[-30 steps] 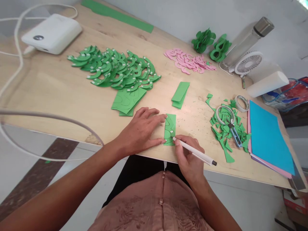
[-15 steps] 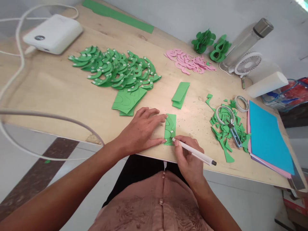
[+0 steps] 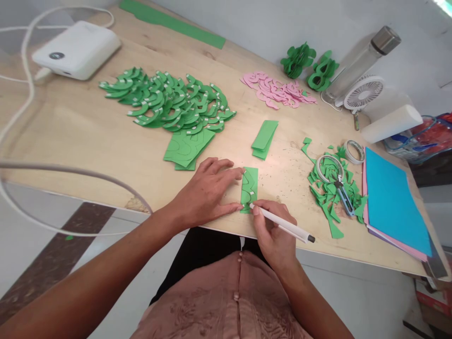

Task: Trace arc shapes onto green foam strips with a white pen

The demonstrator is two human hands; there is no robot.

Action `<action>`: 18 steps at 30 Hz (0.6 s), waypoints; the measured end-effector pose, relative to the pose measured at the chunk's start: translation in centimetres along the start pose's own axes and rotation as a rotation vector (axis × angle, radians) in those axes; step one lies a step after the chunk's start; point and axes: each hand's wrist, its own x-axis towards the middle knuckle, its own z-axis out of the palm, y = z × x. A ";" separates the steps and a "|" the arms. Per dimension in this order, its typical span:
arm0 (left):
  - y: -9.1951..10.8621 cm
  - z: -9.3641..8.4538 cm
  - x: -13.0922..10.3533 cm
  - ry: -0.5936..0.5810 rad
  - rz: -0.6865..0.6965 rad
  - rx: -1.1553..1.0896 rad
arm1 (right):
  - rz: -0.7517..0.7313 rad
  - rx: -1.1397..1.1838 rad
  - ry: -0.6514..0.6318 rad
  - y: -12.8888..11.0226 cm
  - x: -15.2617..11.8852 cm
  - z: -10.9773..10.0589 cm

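A small green paper strip [image 3: 251, 181] with curved lines drawn on it lies near the table's front edge. My left hand [image 3: 206, 192] rests at its left side, fingers spread, with fingertip and thumb touching the strip's left edge. In my right hand [image 3: 274, 230] is a white pen [image 3: 286, 222], its tip on the lower part of the strip. Folded green paper [image 3: 264, 138] lies just beyond. Further left, green sheets with drawn outlines [image 3: 187, 147] sit below a heap of curved green cutouts [image 3: 176, 101].
Pink cutouts [image 3: 275, 89] lie at the back. Green scraps [image 3: 330, 188] carry a cutter [image 3: 344, 197] and a tape roll [image 3: 329, 168] at the right, beside blue paper [image 3: 395, 202]. A white device [image 3: 77, 49] with cables stands far left; a bottle [image 3: 360, 66] and fan [image 3: 363, 92] stand back right.
My right hand and the pen have shifted slightly left and the pen tip sits a little further left on the strip. My left hand has hardly moved.
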 end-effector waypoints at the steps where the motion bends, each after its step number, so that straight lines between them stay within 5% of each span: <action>1: 0.0 0.0 0.0 0.000 -0.002 -0.001 | -0.005 0.000 0.000 0.0 0.0 0.0; 18: 0.1 -0.1 0.0 0.005 0.011 0.002 | -0.042 0.024 0.006 -0.6 0.4 0.5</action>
